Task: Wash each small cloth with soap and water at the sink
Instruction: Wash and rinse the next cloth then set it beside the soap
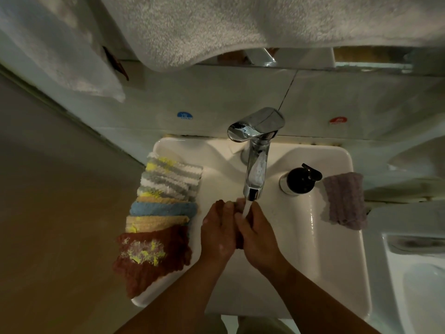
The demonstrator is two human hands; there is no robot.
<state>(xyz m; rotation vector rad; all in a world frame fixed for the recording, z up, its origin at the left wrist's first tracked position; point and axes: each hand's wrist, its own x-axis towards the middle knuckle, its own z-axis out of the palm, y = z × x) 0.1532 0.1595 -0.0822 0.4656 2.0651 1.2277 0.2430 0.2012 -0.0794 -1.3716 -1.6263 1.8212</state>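
One dark cloth (pixel 239 241) was gripped btwn left hand (pixel 216 233) & right hand (pixel 256 239) under the tap (pixel 256 169). Prob. soft, limp, water-heavy, slick w/ soap; best held bunched.

White towels (pixel 192 27) hang above a pale tiled wall (pixel 216 97) in dim, greenish light.
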